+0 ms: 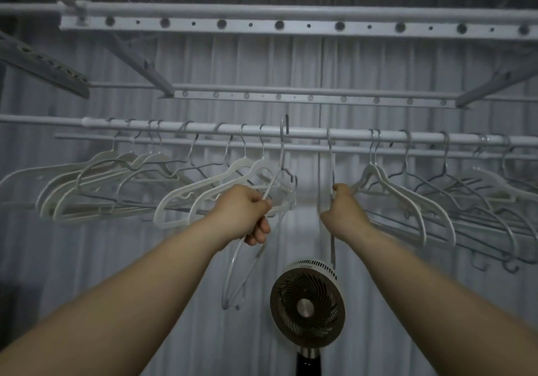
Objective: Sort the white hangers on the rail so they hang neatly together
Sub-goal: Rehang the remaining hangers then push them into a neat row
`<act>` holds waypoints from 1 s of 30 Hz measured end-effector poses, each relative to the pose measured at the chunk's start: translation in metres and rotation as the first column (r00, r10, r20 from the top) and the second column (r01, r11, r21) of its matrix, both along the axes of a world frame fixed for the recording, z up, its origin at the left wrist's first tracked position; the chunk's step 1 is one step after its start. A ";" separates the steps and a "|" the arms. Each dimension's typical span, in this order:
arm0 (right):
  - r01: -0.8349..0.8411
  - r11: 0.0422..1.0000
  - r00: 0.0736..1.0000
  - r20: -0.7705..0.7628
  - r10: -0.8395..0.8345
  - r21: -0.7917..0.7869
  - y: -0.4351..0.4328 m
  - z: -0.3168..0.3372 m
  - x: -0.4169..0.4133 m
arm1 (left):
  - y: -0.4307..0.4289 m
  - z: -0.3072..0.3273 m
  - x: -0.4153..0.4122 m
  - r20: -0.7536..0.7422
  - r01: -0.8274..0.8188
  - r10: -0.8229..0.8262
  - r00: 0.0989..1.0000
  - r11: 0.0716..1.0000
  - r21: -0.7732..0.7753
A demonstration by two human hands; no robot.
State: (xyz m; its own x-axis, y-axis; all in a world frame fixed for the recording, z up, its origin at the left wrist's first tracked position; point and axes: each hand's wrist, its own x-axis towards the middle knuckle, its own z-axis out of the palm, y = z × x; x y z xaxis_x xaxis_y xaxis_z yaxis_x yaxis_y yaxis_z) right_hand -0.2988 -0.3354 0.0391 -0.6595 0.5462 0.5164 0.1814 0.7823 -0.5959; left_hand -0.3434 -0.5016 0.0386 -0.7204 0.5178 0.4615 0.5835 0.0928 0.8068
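A white rail (308,134) runs across the view with several hangers hooked over it. White plastic hangers (116,177) cluster at the left, and two more (390,189) hang right of centre among grey wire hangers (454,189). My left hand (247,212) is shut on a white hanger (235,276) lifted clear of the rail, its hook (283,131) raised just above the rail and its body pointing down. My right hand (342,209) grips a thin hanger (332,169) whose hook sits on the rail.
A round fan (307,305) on a black stand sits below, between my arms. Perforated white bars (291,24) and a second bar (311,97) cross overhead. A pleated curtain (305,64) forms the back. A thinner rod (174,142) runs just below the rail.
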 end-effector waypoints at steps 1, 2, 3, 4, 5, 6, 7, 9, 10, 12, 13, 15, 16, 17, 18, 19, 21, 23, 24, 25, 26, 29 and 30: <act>0.014 1.000 1.000 -0.005 -0.015 -0.008 0.004 0.000 -0.001 | 0.004 0.002 -0.004 0.007 0.000 0.000 1.000 1.000 0.005; 0.028 0.999 1.000 -0.012 -0.028 -0.022 0.008 0.000 -0.001 | 0.008 0.005 -0.008 0.010 -0.001 0.001 1.000 1.000 0.010; 0.038 0.999 0.999 -0.022 -0.039 -0.036 0.012 0.000 -0.002 | 0.013 0.008 -0.012 0.010 -0.005 0.005 1.000 1.000 0.015; 0.046 0.998 0.998 -0.034 -0.048 -0.038 0.015 -0.001 -0.002 | 0.018 0.011 -0.015 0.010 -0.008 0.008 1.000 1.000 0.021; 0.061 0.998 0.997 -0.044 -0.062 -0.015 0.019 -0.002 -0.002 | 0.023 0.014 -0.019 0.012 -0.011 0.011 1.000 0.999 0.030; 0.085 0.996 0.995 -0.050 -0.083 0.033 0.023 -0.003 -0.001 | 0.029 0.017 -0.022 0.017 -0.015 0.014 1.000 0.999 0.042; 0.110 0.990 0.993 -0.055 -0.105 0.091 0.028 -0.003 -0.001 | 0.035 0.019 -0.025 0.023 -0.019 0.018 1.000 0.998 0.054; 0.141 0.972 0.990 -0.053 -0.133 0.188 0.036 -0.003 0.000 | 0.047 0.023 -0.031 0.033 -0.032 0.029 0.999 0.997 0.067; 0.140 0.966 0.990 -0.044 -0.134 0.216 0.040 -0.003 0.001 | 0.053 0.024 -0.033 0.039 -0.037 0.035 0.999 0.997 0.070; 0.139 0.958 0.990 -0.029 -0.136 0.253 0.046 -0.003 0.004 | 0.064 0.028 -0.036 0.048 -0.046 0.042 0.998 0.996 0.081; 0.144 0.953 0.990 -0.023 -0.143 0.266 0.049 -0.002 0.006 | 0.069 0.030 -0.037 0.049 -0.052 0.048 0.998 0.995 0.086; 0.168 0.940 0.985 -0.017 -0.171 0.297 0.056 -0.001 0.009 | 0.077 0.033 -0.038 0.047 -0.066 0.062 0.997 0.994 0.089; 0.182 0.931 0.982 -0.011 -0.188 0.317 0.060 -0.001 0.011 | 0.081 0.035 -0.038 0.048 -0.072 0.068 0.997 0.993 0.090; 0.190 0.923 0.980 -0.005 -0.200 0.333 0.063 -0.001 0.012 | 0.083 0.036 -0.037 0.047 -0.078 0.074 0.996 0.993 0.090; 0.190 0.921 0.979 0.000 -0.203 0.340 0.065 -0.002 0.014 | 0.086 0.037 -0.037 0.046 -0.083 0.080 0.996 0.993 0.088; 0.184 0.924 0.981 0.000 -0.195 0.336 0.068 -0.002 0.015 | 0.088 0.037 -0.037 0.045 -0.089 0.086 0.995 0.993 0.083; 0.171 0.930 0.984 -0.016 -0.176 0.326 0.069 -0.004 0.019 | 0.093 0.037 -0.037 0.050 -0.101 0.098 0.994 0.993 0.068; 0.158 0.930 0.987 -0.026 -0.159 0.333 0.070 -0.005 0.024 | 0.099 0.036 -0.037 0.070 -0.106 0.103 0.992 0.993 0.049; 0.151 0.927 0.988 -0.023 -0.152 0.343 0.070 -0.005 0.026 | 0.102 0.034 -0.037 0.080 -0.108 0.105 0.991 0.993 0.039; 0.143 0.922 0.989 -0.014 -0.148 0.360 0.071 -0.006 0.027 | 0.104 0.033 -0.036 0.086 -0.109 0.106 0.991 0.994 0.029; 0.137 0.915 0.989 -0.001 -0.148 0.380 0.071 -0.006 0.029 | 0.106 0.031 -0.035 0.092 -0.108 0.106 0.990 0.994 0.023; 0.147 0.892 0.986 0.008 -0.166 0.428 0.072 -0.006 0.031 | 0.107 0.030 -0.032 0.103 -0.113 0.111 0.989 0.993 0.020; 0.156 0.888 0.985 -0.001 -0.172 0.432 0.072 -0.006 0.031 | 0.107 0.030 -0.030 0.096 -0.126 0.125 0.987 0.992 0.006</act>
State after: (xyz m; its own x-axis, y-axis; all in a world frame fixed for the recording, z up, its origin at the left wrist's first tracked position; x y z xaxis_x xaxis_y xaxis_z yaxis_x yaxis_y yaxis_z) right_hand -0.2676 -0.2632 0.0333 -0.6025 0.3788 0.7025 0.3440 0.9175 -0.1998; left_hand -0.3737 -0.3946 0.0690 -0.8203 0.4150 0.3935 0.4885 0.1505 0.8595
